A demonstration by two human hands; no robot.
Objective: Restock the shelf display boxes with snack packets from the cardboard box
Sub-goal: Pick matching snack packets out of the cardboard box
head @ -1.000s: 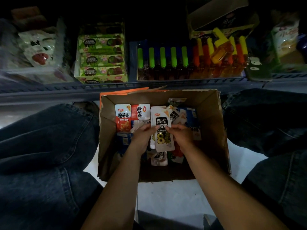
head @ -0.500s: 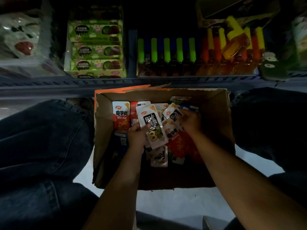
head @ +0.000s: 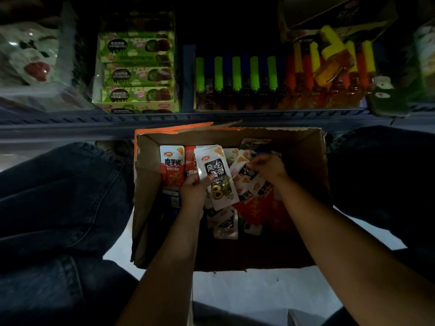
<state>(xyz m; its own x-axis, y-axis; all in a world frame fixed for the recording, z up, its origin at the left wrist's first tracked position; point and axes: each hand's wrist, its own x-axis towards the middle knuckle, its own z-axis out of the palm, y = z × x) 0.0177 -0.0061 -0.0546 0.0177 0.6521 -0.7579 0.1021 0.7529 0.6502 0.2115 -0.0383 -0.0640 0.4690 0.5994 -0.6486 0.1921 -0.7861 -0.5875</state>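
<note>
Both hands (left [head: 193,192], right [head: 268,167]) grip packets [head: 217,182] inside cardboard box [head: 146,208]

**Dim aisle, bright centre, soft edges**

The scene is underexposed overall. Light falls from above onto the middle, where the white packet [head: 217,182] and the pale floor [head: 259,295] read brightest; the top of the frame sinks to near black. The near inside of the cardboard box [head: 306,147] lies in deep shadow, and the dark jeans [head: 58,208] hold little detail. The green caps [head: 236,72] on the shelf glow vividly. Plastic bags [head: 30,55] at upper left carry small glints of glare. Wide-angle distortion bows the shelf rail [head: 94,128], and the corners smear. The right hand [head: 268,167] is slightly blurred.
</note>
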